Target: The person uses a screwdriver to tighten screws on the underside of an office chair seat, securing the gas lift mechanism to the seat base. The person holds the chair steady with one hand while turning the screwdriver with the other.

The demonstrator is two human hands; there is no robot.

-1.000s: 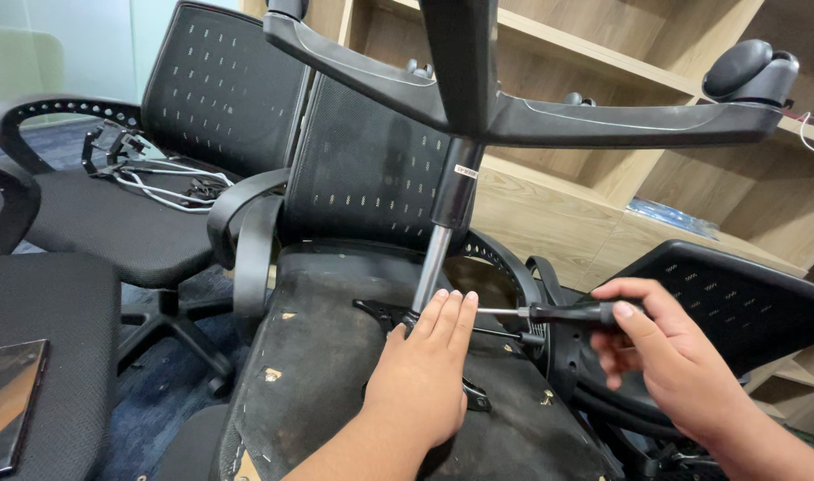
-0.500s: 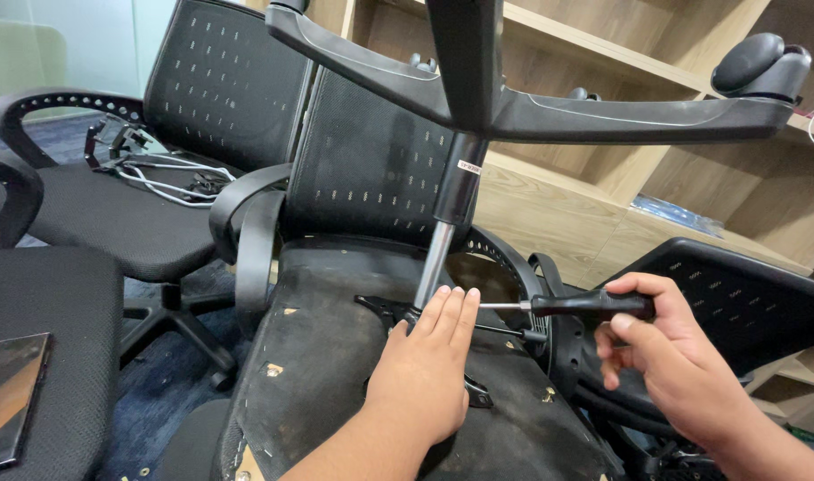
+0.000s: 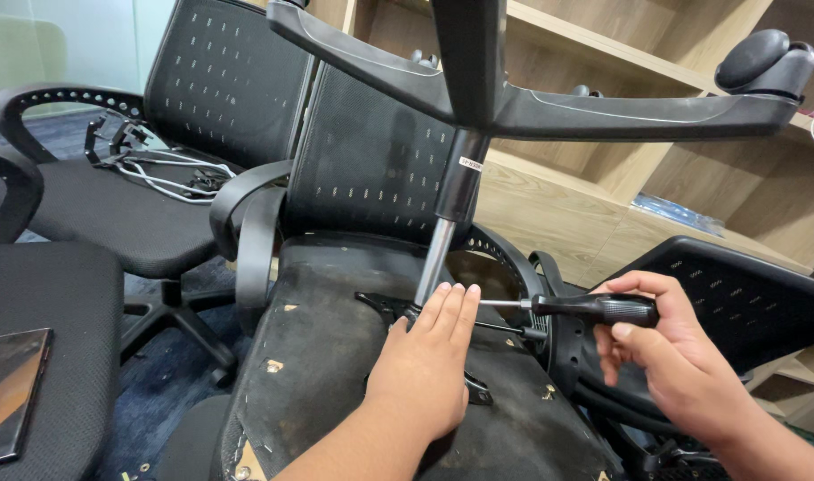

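Bright, even indoor light, soft shadows, sharp focus throughout, with perhaps slight wide-angle stretching at the edges.

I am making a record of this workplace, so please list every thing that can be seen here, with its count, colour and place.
Overturned office chair with bare black seat underside: one, black, centre.
Silver gas-lift column: one, silver and black, rising from the underside.
Black star base with castor wheel: one, top of the picture.
Black-handled screwdriver: one, with its shaft pointing left towards the column foot.
Upright black mesh office chair: one, at left.
Bundle of grey cables: one, on that chair's seat.
Dark glossy flat tablet: one, lower left on a black seat.
Wooden shelving: light brown, behind.
Left hand: flat on the underside, beside the column.
Right hand: gripping the screwdriver handle.
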